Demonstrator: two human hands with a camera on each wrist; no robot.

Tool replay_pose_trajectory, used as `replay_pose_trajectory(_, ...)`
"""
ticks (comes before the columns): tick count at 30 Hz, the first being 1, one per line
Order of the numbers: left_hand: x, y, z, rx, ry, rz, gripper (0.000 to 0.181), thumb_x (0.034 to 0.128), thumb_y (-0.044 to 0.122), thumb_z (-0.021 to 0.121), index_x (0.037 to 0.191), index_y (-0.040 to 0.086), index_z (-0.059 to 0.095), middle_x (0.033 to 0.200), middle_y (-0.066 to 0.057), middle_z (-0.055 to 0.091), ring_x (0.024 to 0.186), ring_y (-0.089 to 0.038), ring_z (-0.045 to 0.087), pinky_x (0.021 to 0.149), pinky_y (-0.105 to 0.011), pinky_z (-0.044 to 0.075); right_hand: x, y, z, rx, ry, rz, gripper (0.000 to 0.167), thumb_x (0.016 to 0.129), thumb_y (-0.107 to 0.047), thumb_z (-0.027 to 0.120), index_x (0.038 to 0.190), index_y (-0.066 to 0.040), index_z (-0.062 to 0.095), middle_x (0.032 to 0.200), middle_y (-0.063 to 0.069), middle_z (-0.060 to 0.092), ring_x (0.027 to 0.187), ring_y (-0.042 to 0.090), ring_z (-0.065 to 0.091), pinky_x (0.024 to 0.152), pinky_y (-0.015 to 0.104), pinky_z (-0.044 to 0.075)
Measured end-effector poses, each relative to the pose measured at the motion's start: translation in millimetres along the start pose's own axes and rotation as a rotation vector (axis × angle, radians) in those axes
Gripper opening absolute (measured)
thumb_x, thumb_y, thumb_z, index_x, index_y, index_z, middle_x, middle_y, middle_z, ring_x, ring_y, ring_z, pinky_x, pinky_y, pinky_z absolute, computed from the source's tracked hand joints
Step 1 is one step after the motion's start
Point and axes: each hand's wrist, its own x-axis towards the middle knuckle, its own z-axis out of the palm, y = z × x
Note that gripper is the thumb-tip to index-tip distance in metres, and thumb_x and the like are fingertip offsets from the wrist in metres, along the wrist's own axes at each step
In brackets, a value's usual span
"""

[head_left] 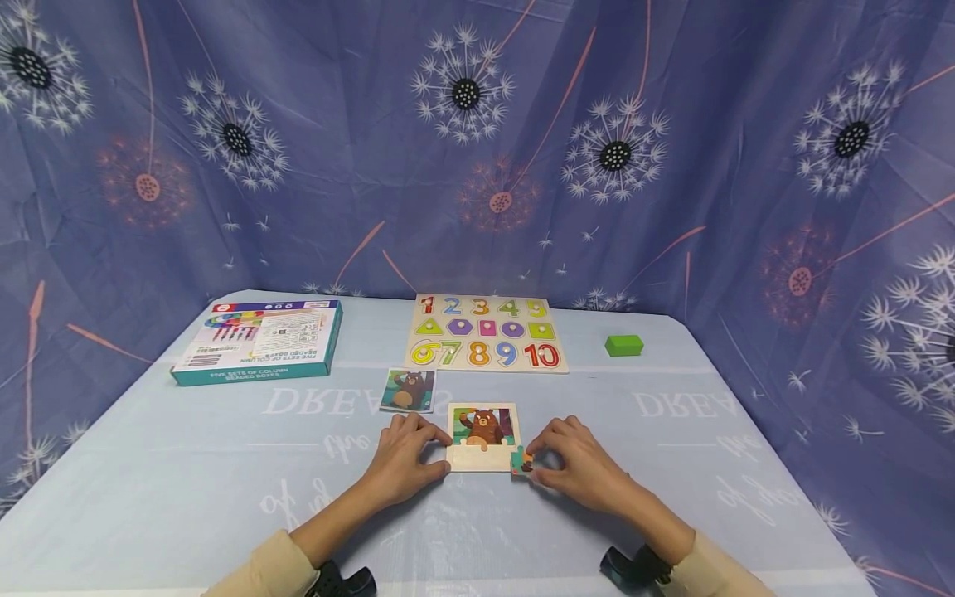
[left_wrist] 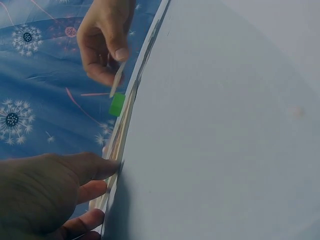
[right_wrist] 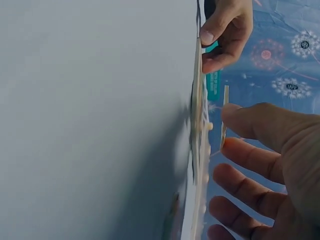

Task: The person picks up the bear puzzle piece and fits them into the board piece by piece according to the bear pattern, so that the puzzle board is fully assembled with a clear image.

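Beige sleeves (head_left: 282, 566) nearest, left hand (head_left: 405, 458) loosely open, touching the left edge of a bear jigsaw tray (head_left: 470, 460), right hand (head_left: 580, 466) pinching a puzzle piece (head_left: 518, 463) at its near right corner

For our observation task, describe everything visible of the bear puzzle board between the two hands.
The bear puzzle board is thin, pale and roughly square, looks wooden, and has a light border. Its upper part shows a brown bear against green; its lower part is bare, with a rounded tab from the picture dipping into it. It lies flat on the table. The left grip touches its left edge; by its lower right corner, the right grip holds a loose piece.
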Motion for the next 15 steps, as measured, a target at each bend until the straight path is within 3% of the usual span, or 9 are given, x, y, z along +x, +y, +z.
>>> replay_pose_trajectory(15,-0.1,0.4,-0.4,-0.003,0.007,-0.001,0.023,0.0695,0.021,0.078,0.091,0.019,0.069,0.094,0.000,0.053,0.089,-0.015,0.036,0.076,-0.034,0.026,35.0,-24.8,13.3,0.061,-0.030,-0.011,0.024,0.074,-0.030,0.077,0.095,-0.020,0.070,0.095,-0.007,0.059,0.091,0.010,0.040,0.085,0.036,0.034)
